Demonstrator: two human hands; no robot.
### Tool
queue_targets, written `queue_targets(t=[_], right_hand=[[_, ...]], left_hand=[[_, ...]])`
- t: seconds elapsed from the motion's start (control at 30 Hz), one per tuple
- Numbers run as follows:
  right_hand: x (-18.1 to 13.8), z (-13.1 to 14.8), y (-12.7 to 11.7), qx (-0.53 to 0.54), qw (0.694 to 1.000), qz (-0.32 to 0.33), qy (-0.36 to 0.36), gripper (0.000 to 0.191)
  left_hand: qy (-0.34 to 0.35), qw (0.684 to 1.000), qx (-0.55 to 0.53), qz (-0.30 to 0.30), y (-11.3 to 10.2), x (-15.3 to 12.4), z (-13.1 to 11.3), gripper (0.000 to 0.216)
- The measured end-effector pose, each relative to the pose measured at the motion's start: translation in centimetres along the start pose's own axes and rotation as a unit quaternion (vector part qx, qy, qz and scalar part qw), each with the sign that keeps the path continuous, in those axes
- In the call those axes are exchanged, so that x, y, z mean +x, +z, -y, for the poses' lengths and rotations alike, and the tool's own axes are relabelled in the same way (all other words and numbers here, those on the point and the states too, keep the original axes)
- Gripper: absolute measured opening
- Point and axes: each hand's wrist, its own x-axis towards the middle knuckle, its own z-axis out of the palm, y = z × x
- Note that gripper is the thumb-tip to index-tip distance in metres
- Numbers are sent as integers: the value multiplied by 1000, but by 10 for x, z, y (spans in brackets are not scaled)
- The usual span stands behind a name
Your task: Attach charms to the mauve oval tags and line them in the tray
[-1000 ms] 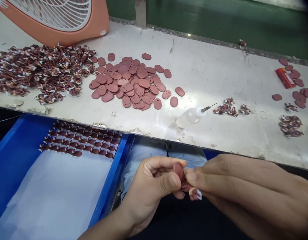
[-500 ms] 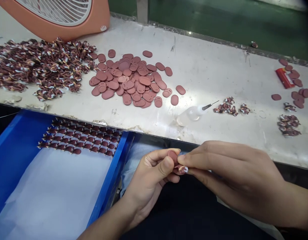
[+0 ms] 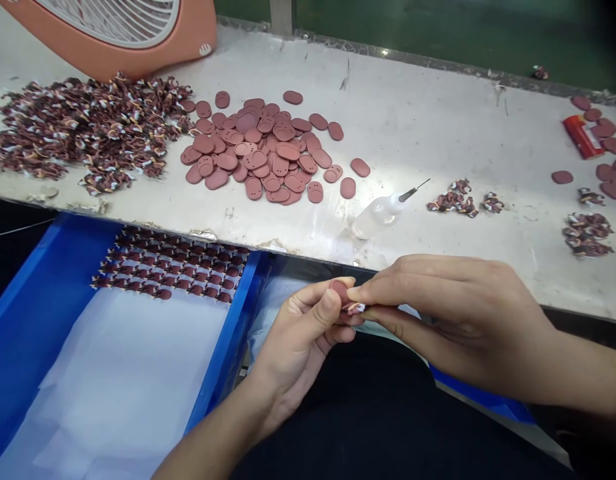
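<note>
Left hand [image 3: 305,333]: thumb and fingers closed on a reddish-brown oval disc [image 3: 339,289], grip pinched tight. Right hand [image 3: 453,307]: thumb and index fingertips nearly together, gripping a small painted figurine [image 3: 356,308], white bit sticking out. Disc and figurine sit right against each other between both hands, just in front of the counter [image 3: 438,127] edge, above dark clothing [image 3: 378,407]; exact contact hidden by fingers. On counter, left to right: big figurine heap [image 3: 98,127] below an orange fan [image 3: 118,27] with white grille, loose disc pile [image 3: 273,150], clear needle-tip bottle [image 3: 375,217] tilted, small figurine cluster [image 3: 451,202] near the needle, then red labelled cylinder [image 3: 583,138] among more discs, second figurine cluster [image 3: 587,235] below. Lower left: blue bin [image 3: 243,287], white paper [image 3: 133,360] inside, rows of disc-and-figurine pieces [image 3: 171,265] toward the counter end.
</note>
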Motion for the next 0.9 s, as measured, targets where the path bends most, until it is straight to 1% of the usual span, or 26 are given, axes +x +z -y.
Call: queue_targets(t=[0.27, 0.37, 0.43, 0.5, 0.53, 0.6, 0.67, 0.8, 0.9], right_hand=[[10, -3, -3, 23, 1000, 12, -8, 16], [12, -2, -3, 32, 999, 34, -8, 19], [13, -1, -4, 37, 998, 42, -1, 25], [13, -2, -5, 32, 999, 24, 3, 33], [13, -2, -5, 27, 1000, 10, 3, 34], [14, -3, -3, 27, 1000, -9, 7, 26], [16, -3, 1, 49, 999, -8, 17, 20], [18, -4, 12, 105, 994, -3, 33, 24], [20, -4, 17, 123, 992, -19, 34, 19]], left_hand=[[-18, 1000, -15, 19, -10, 6, -2, 25], [-27, 999, -26, 39, -13, 7, -4, 25], [-33, 997, -37, 51, -15, 8, -6, 25], [-43, 996, -47, 55, -17, 8, -8, 26], [-49, 996, -51, 55, -18, 8, -8, 28], [-58, 995, -61, 58, -22, 8, -9, 31], [-57, 994, -65, 67, -25, 8, -9, 30], [-50, 994, -66, 75, -29, 7, -10, 32], [-50, 995, -62, 63, -30, 6, -10, 31]])
